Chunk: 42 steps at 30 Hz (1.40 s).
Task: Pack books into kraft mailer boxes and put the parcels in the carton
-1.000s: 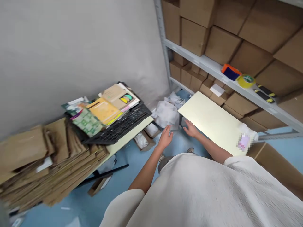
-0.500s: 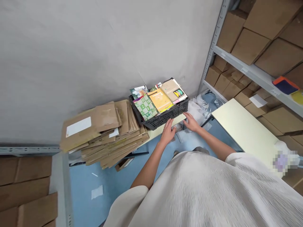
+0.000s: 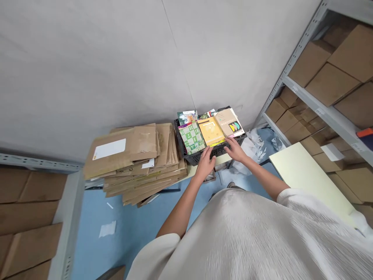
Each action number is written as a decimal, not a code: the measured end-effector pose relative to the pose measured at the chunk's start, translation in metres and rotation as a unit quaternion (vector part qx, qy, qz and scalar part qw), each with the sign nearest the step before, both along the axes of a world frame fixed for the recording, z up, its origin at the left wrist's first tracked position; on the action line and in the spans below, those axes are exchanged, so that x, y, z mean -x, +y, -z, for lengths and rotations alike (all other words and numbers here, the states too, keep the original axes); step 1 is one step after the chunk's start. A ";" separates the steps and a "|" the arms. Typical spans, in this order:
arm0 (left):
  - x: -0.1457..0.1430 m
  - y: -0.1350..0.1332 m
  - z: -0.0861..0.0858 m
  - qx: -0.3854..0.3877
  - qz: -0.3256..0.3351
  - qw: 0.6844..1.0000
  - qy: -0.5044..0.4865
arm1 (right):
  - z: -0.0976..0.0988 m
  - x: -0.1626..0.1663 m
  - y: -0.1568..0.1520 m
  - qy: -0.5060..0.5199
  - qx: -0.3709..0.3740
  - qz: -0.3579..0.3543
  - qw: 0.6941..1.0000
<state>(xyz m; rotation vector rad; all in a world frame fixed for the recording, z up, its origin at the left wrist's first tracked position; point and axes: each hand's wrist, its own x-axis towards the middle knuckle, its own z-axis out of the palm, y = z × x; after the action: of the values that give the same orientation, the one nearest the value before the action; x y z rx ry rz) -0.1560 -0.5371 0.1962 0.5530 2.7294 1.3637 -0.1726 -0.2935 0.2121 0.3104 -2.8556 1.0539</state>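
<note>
A black plastic crate [image 3: 191,158] full of books and booklets stands against the wall. On top lie a green checkered booklet [image 3: 192,138], a yellow book [image 3: 210,131] and a tan book [image 3: 227,121] with coloured half-round shapes. My left hand [image 3: 206,164] is at the crate's front side, fingers stretched and apart, its fingertips by the rim below the yellow book. Beside it my right hand [image 3: 235,150] has its fingers extended over the front rim, close to the yellow book's lower right corner. Whether either fingertip touches is hard to tell. Neither hand holds anything.
Flattened cardboard boxes [image 3: 140,149] form a stack left of the crate. A pale table [image 3: 305,179] stands at right. Shelves with cardboard boxes [image 3: 333,83] rise on the right, with more boxes [image 3: 30,217] at left. Clear plastic wrap [image 3: 252,149] lies beyond the crate.
My view has turned a little left, so the crate appears further right. Both hands have come closer to the crate, my right fingers now over its front rim.
</note>
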 end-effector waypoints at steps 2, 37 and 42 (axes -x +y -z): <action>0.009 0.005 -0.003 0.006 -0.009 1.000 0.002 | -0.002 0.017 0.005 0.013 0.005 -0.001 1.000; 0.119 0.059 -0.007 0.071 0.129 0.988 0.046 | -0.010 0.109 0.039 -0.070 -0.085 0.220 0.969; 0.123 0.050 -0.007 0.065 0.134 0.988 0.048 | -0.012 0.104 0.035 -0.037 -0.046 0.258 0.964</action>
<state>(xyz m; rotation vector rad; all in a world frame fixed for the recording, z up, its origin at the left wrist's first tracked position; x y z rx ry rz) -0.2792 -0.4872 0.2028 0.9572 2.6654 1.1159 -0.2764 -0.2585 0.2239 -0.4581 -2.8037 0.8389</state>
